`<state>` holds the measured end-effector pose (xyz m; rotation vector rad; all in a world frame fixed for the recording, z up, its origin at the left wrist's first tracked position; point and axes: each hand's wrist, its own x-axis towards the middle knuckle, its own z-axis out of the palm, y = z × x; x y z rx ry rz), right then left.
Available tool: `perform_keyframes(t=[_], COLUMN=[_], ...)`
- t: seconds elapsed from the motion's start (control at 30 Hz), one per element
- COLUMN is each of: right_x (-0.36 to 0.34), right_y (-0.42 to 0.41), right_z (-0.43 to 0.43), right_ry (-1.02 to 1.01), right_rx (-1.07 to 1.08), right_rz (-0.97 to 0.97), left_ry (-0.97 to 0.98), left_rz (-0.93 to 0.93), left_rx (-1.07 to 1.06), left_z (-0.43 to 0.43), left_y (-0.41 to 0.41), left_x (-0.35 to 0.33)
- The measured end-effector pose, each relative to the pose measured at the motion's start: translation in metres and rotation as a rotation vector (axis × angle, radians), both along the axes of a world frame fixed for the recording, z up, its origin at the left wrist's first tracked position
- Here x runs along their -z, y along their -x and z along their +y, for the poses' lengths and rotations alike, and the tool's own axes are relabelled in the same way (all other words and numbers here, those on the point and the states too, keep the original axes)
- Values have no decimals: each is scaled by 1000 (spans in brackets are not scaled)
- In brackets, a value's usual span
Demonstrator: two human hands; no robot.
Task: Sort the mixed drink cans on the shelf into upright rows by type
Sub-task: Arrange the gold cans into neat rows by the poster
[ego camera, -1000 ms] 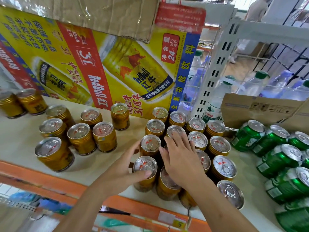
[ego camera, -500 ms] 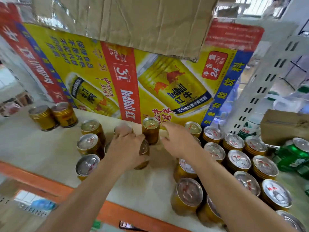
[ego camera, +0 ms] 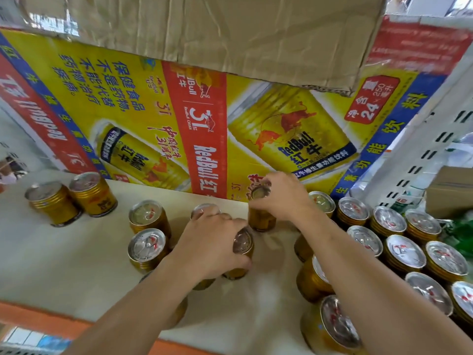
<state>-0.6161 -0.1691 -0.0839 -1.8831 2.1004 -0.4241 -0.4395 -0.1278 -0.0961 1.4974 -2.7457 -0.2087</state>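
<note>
Gold cans stood upright across the pale shelf [ego camera: 64,265]. My left hand [ego camera: 215,242] had its grip curled round the middle can [ego camera: 243,245], thumb on the near side and fingers over the rim. A second lid [ego camera: 204,210] showed just past those fingertips, and I could not tell whether they touched it. My right hand [ego camera: 281,198] reached farther back, its grip closed over the top of the back can [ego camera: 261,219], which stood close to the printed yellow-and-red carton [ego camera: 204,129] along the far side. To the left of my left hand two loose cans [ego camera: 147,249] sat one behind the other, and a pair of cans [ego camera: 53,203] stood side by side, touching, at the far left. On the right a packed block of cans [ego camera: 404,252] ran in tight rows from far to near. Beyond it, at the right edge, lay a green shape [ego camera: 460,234], too blurred to make out. A brown cardboard flap [ego camera: 204,34] hung over the carton.
</note>
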Motion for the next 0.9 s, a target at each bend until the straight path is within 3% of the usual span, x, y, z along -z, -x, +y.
perform_keyframes(t=[0.2, 0.4, 0.57, 0.9], right_x=[-5, -6, -3, -3], right_y=[7, 16, 24, 26], right_z=[-2, -1, -2, 5], right_ry=[-26, -59, -77, -31], right_rx=[138, 112, 15, 78], right_rz=[245, 362, 298, 300], left_ry=[-5, -30, -74, -79], left_rz=[50, 50, 33, 78], left_rx=[21, 30, 21, 8], left_z=[-17, -23, -23, -14], left_y=[3, 17, 19, 28], left_x=[-1, 1, -1, 0])
